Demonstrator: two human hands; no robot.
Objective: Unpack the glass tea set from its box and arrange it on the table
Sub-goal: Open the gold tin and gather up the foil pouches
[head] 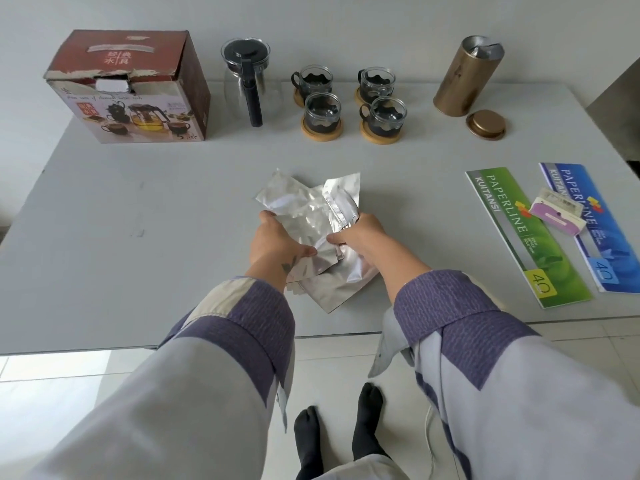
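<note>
Four glass cups (348,103) on wooden coasters are set at twelve o'clock on the table (138,209), with the glass teapot (246,79) beside them at eleven and the box (130,86) further left at ten. A slip is judged the main risk: the slick foil pouches (311,216) could be spilled if loosely pinched. The left hand (277,240) is closed on the pouches' left side; the right hand (360,237) is clamped on their right edge.
</note>
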